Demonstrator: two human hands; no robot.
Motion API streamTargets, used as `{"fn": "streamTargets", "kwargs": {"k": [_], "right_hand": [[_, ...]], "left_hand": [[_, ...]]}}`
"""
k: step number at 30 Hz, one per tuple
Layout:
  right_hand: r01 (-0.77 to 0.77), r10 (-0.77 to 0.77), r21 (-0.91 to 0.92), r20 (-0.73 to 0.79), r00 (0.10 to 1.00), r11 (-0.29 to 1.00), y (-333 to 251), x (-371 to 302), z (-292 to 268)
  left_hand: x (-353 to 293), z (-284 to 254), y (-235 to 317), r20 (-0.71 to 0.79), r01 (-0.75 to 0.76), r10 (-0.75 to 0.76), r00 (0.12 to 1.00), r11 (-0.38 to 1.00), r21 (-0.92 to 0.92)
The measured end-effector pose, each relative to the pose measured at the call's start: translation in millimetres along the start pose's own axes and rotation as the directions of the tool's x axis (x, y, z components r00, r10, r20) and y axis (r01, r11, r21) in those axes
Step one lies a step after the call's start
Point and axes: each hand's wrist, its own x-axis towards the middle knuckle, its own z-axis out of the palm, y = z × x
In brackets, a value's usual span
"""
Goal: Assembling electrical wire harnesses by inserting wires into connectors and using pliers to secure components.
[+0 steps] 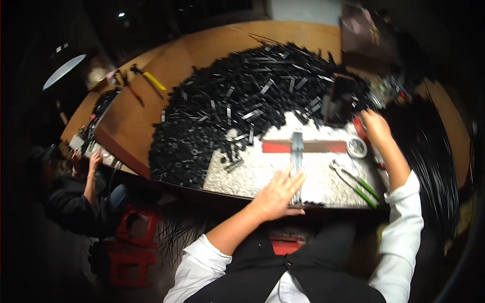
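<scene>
A bundle of thin dark strips (297, 144) lies front to back across a red-edged flat bar (326, 147) on the pale, speckled work surface. My left hand (279, 194) rests by the bundle's near end, its fingers stretched out flat and touching the strips. Farther right, my right hand (377, 129) has its fingers curled at a red round thing (359, 128), which stands tilted against them; blur hides the exact grip. Next to it lies a clear and silvery roll (356, 147). Green-handled pliers (359, 185) lie to the right of the bundle.
A large heap of short black pieces (237, 101) covers the table's middle. A phone (341, 98) leans at its right, near long black strands (424, 151). A yellow-handled tool (154, 81) lies far left. Another person's hand (95, 160) works at the left, near red stools (132, 267).
</scene>
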Motion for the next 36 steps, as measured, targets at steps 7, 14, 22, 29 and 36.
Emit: {"fn": "streamTargets", "kwargs": {"k": [7, 14, 22, 29, 36], "right_hand": [[0.263, -0.259, 0.201, -0.046, 0.965, 0.944, -85.7, 5.5, 28.2], [0.200, -0.204, 0.210, -0.002, 0.979, 0.957, -100.9, 5.8, 58.1], [0.160, -0.178, 0.186, 0.081, 0.981, 0.969, -103.0, 9.4, 60.2], [0.195, -0.209, 0.227, 0.037, 0.977, 0.954, -104.7, 11.1, 61.9], [0.224, -0.216, 0.238, -0.061, 0.975, 0.945, -101.3, 9.8, 65.7]], "left_hand": [[6.5, 3.4, 0.4, 0.011, -0.016, 0.016, 1.000, 0.999, 0.042], [4.6, 3.6, 5.4, -0.020, -0.023, 0.024, 1.000, 1.000, 0.017], [5.6, 4.4, 2.6, -0.030, -0.012, 0.012, 0.999, 1.000, -0.003], [5.8, 4.3, 2.6, -0.030, -0.013, 0.013, 0.999, 1.000, -0.015], [6.7, 3.0, 4.2, -0.068, -0.035, 0.034, 0.997, 0.999, -0.004]]}}
